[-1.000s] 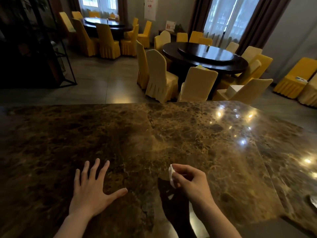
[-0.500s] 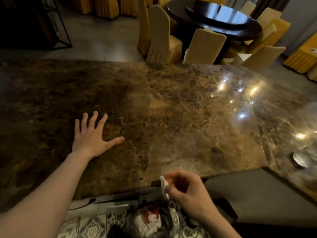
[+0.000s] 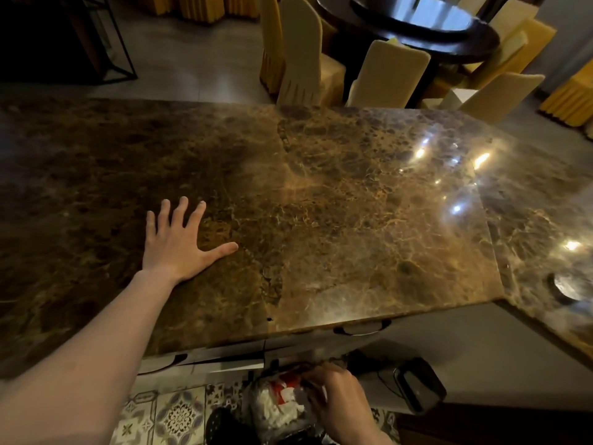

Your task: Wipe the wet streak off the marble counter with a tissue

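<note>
Your view takes in a dim dining room (image 3: 199, 62) with a grey tiled floor across the top of the frame, where a dark round table (image 3: 426, 30) sits at upper right ringed by chairs in pale yellow covers (image 3: 388, 78); a black metal shelf frame (image 3: 118, 43) stands at upper left. The brown marble counter (image 3: 337, 220) fills the middle band from the left edge to the right, its veined top glossy and spotted with bright ceiling-light reflections on the right side, and a seam runs down it just right of centre. No wet streak can be made out on the stone from here. A second slab angles away at the right edge, carrying a small round dark dish (image 3: 566, 289). Below the counter's near edge, at lower centre, you see patterned floor tiles (image 3: 173, 412), a plastic-lined bin (image 3: 276, 409) with white crumpled scraps and something red inside, and a small black box (image 3: 417, 383) to its right. Your left hand (image 3: 179, 248) lies flat on the marble at centre left, fingers spread wide and holding nothing. Your right hand (image 3: 337, 399) is low in the frame over the bin, off the counter; its fingers are curled and blurred, so whether they hold the tissue cannot be told, and the tissue itself cannot be picked out from the white scraps there.
</note>
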Available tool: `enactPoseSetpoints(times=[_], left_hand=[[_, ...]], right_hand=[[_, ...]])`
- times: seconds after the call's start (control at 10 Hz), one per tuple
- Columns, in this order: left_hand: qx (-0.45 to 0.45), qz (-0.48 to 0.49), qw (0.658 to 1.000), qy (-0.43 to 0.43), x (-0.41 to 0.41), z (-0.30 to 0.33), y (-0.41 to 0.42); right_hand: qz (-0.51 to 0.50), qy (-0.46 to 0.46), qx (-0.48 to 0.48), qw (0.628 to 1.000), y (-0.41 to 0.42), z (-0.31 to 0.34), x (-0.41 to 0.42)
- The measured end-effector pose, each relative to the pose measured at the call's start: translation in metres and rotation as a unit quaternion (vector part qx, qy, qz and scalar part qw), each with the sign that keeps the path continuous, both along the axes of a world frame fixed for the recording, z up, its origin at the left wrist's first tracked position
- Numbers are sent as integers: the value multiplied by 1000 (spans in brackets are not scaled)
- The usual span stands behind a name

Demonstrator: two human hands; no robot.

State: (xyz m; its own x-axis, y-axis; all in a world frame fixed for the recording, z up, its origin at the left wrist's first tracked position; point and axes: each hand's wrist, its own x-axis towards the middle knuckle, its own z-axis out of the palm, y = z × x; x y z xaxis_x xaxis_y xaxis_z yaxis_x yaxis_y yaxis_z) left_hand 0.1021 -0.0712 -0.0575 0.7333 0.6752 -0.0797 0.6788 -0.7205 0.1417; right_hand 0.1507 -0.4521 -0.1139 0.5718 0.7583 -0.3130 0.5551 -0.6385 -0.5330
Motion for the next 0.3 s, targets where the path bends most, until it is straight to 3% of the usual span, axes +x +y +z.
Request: enactPoseSetpoints(times=[0.1, 0.3], left_hand=[[-2, -1, 1000, -1, 0, 0, 0], [0, 3, 1000, -7, 0, -7, 2]], right_hand=[[-4, -35, 16, 999, 0, 20, 11], [-4, -116, 217, 969, 17, 94, 48]])
